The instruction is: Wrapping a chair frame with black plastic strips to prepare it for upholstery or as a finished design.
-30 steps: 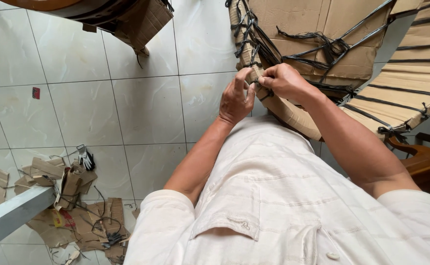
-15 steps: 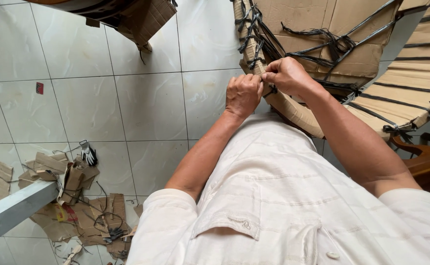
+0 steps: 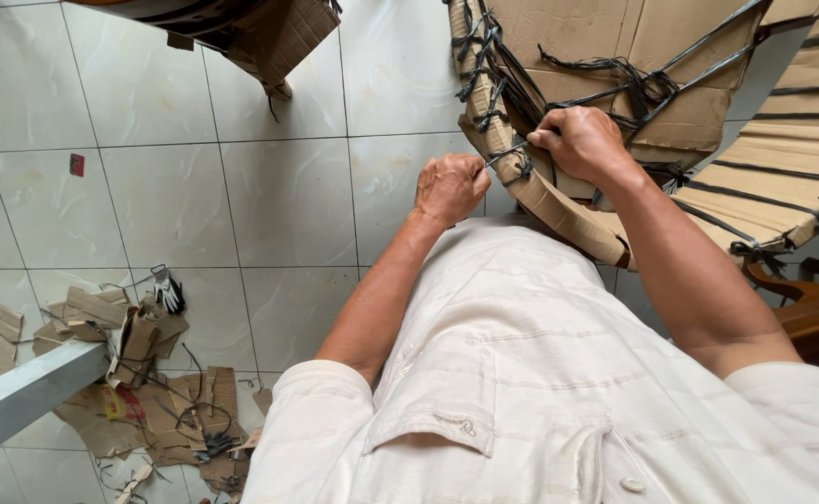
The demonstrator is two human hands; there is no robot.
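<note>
Probably a furniture unpacking spot indoors, white tiled floor (image 3: 241, 196), cardboard scraps (image 3: 148, 392), cardboard-wrapped furniture (image 3: 615, 56) bound with black straps (image 3: 634, 89)

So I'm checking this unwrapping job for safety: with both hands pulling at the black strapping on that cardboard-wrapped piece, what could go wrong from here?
1. The left hand and right hand grip a taut black strap bare; if it snaps or slips, it may cut or whip the fingers.
2. Cardboard scraps with loose strap ends litter the tiled floor nearby, a likely trip or slip hazard.
3. The cardboard-wrapped piece leans close against the body and might shift once freed.
</note>
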